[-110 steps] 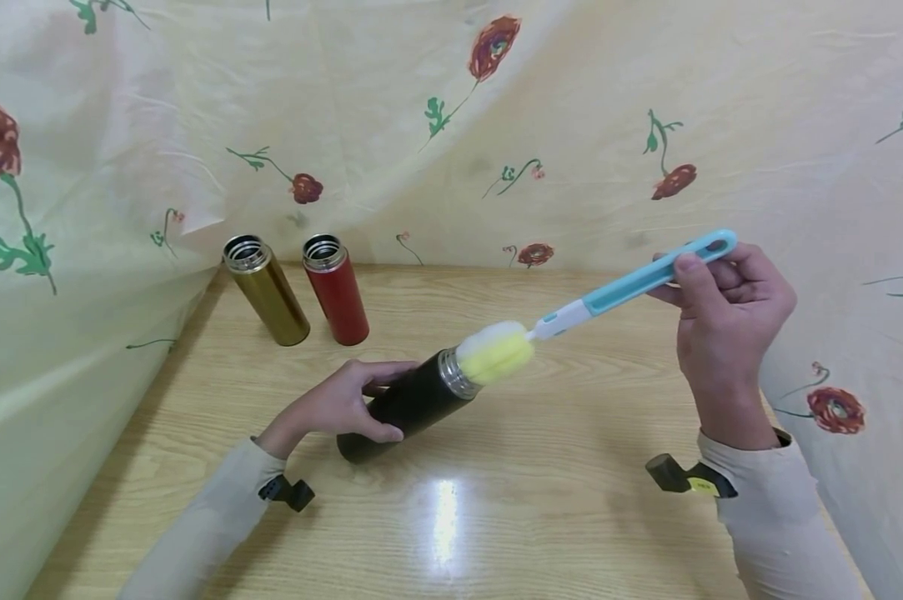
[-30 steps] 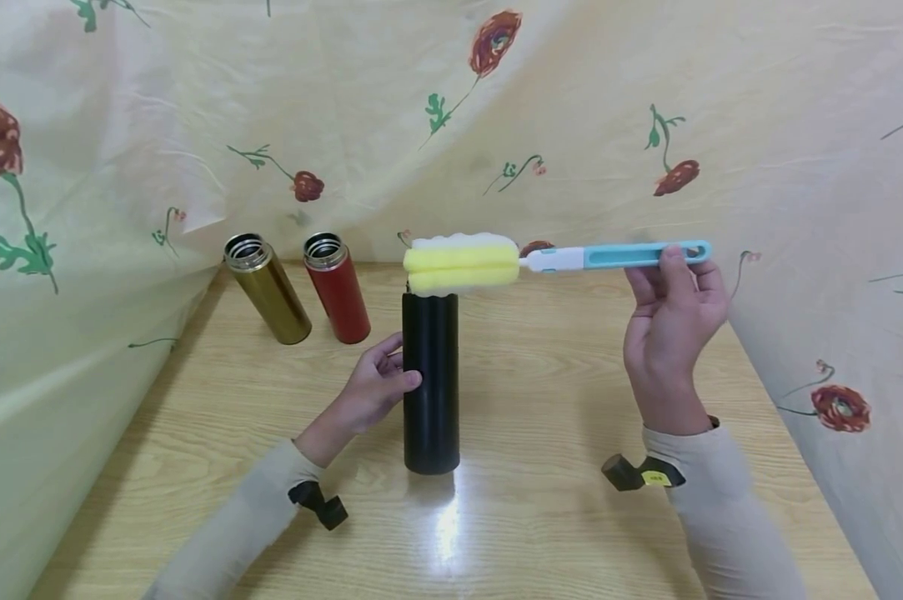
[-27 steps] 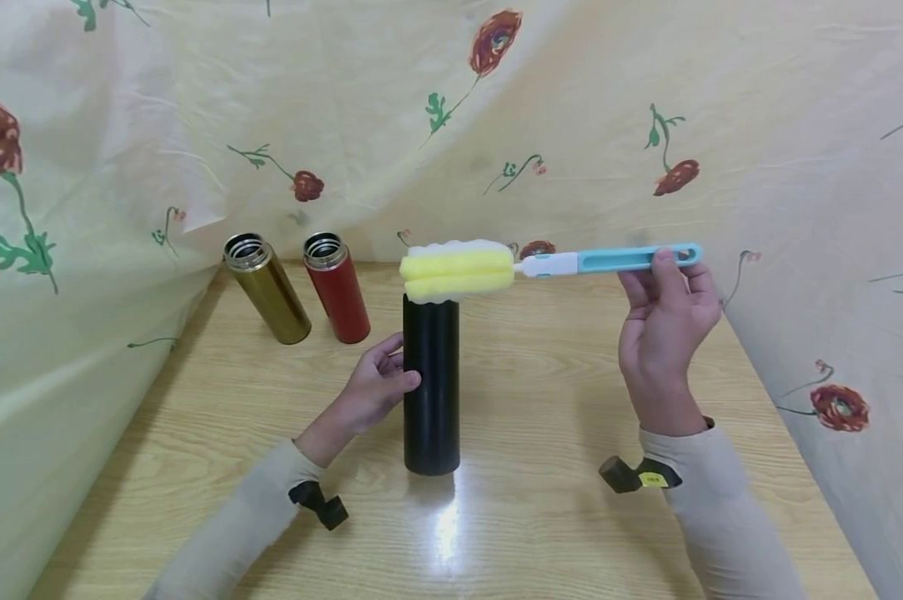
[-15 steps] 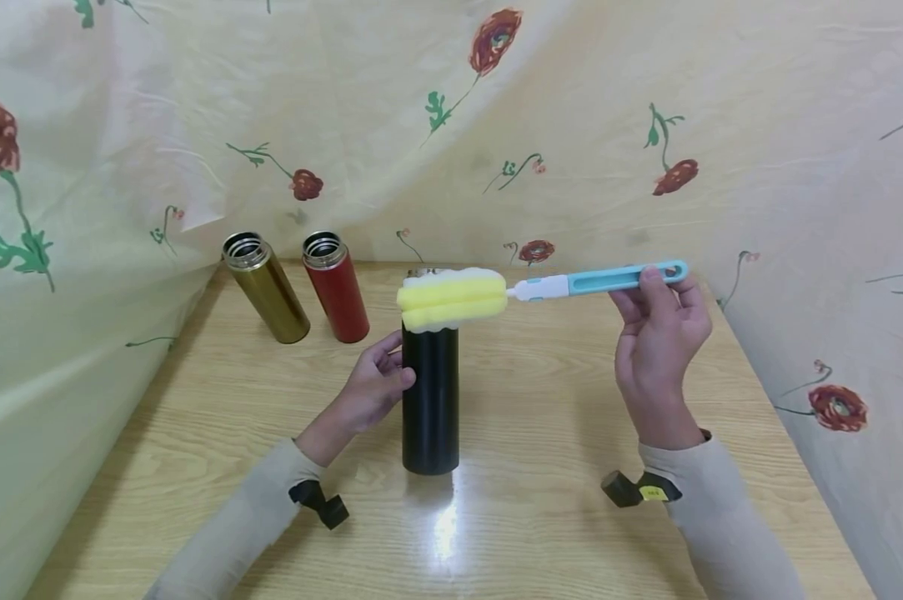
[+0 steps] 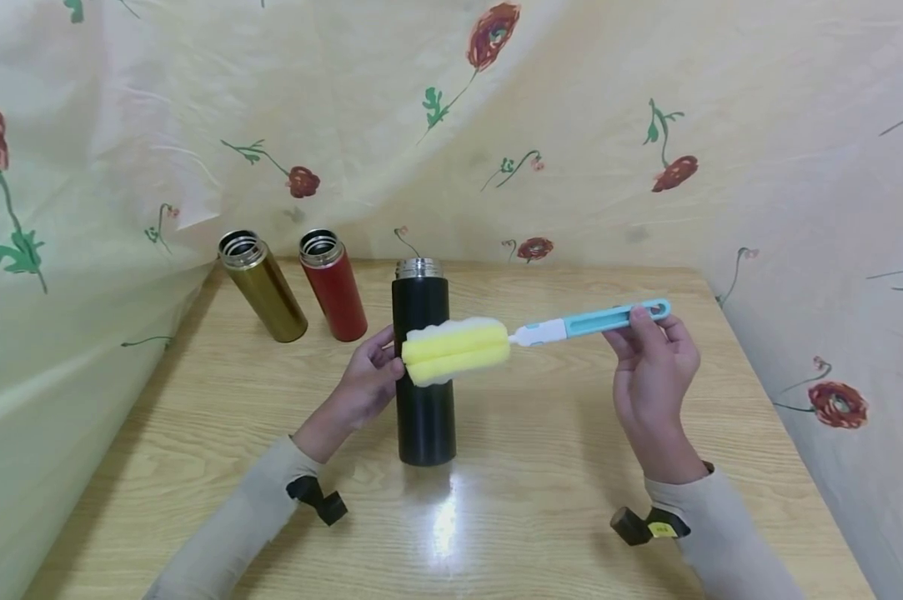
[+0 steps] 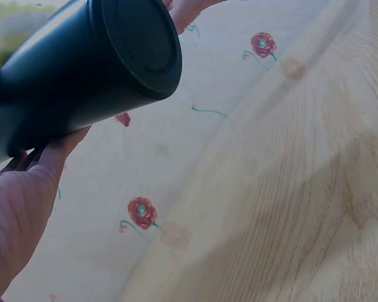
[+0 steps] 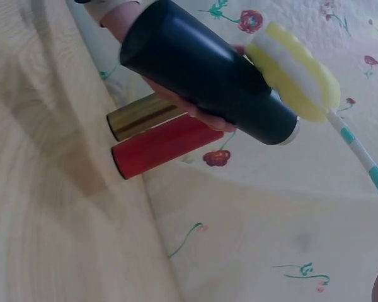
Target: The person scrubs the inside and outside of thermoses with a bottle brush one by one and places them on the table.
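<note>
Nearest, centre of pale wooden surface (image 5: 571, 500): upright matte black steel flask (image 5: 423, 417), steadied by left hand (image 5: 361, 387) curled round its nine-o'clock side. Right hand (image 5: 649, 367) at three o'clock pinching blue-handled yellow sponge brush (image 5: 457, 354). Best kept level, clear of the flask. Lowered from the rim since earlier. Beyond, eleven o'clock: gold flask (image 5: 263, 287), red flask (image 5: 333, 285).

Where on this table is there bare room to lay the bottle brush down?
The wooden table is bare right of the black flask, under the sponge bottle brush and right hand, and along the near edge between the sleeves. The back left corner is crowded: gold flask, red flask.
</note>
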Action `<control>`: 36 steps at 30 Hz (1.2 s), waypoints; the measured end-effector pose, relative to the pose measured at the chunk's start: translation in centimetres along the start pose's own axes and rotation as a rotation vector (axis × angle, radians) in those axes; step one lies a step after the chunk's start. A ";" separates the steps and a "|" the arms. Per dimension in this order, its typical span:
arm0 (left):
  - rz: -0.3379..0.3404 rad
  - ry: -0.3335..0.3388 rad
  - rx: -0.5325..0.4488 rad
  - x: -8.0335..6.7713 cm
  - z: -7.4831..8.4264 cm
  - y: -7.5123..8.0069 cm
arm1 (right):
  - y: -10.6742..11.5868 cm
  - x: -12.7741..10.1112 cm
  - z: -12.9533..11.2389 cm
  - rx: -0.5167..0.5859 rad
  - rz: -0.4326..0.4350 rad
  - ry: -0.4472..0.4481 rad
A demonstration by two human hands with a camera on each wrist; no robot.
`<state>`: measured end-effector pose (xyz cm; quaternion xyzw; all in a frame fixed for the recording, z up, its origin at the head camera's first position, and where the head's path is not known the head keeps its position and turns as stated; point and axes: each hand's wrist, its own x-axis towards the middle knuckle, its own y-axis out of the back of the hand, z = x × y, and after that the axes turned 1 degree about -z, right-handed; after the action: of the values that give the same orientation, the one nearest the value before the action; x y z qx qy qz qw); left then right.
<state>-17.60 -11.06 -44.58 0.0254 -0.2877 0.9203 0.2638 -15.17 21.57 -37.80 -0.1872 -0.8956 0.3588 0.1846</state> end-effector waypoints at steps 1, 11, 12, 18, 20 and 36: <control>-0.002 0.001 -0.001 0.0 0.1 0.1 | 0.2 -0.2 0.0 -0.010 0.000 -0.008; 0.023 0.002 -0.022 0.2 0.4 0.4 | 2.3 -3.0 -0.2 -0.080 -0.050 -0.100; 0.024 0.005 -0.031 0.2 0.4 0.4 | 2.5 -3.3 -0.3 -0.081 -0.059 -0.108; 0.038 0.008 -0.044 0.3 0.4 0.6 | 3.5 -4.3 -0.4 -0.085 -0.096 -0.154; 0.043 0.006 -0.045 0.3 0.3 0.6 | 3.7 -4.3 -0.3 -0.080 -0.096 -0.166; -0.012 -0.004 -0.111 -0.1 -0.3 -0.1 | 2.3 -1.9 0.4 0.003 -0.048 -0.136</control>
<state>-17.43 -10.85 -44.75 0.0143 -0.3385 0.9014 0.2697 -13.24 22.04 -40.07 -0.1407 -0.9097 0.3675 0.1324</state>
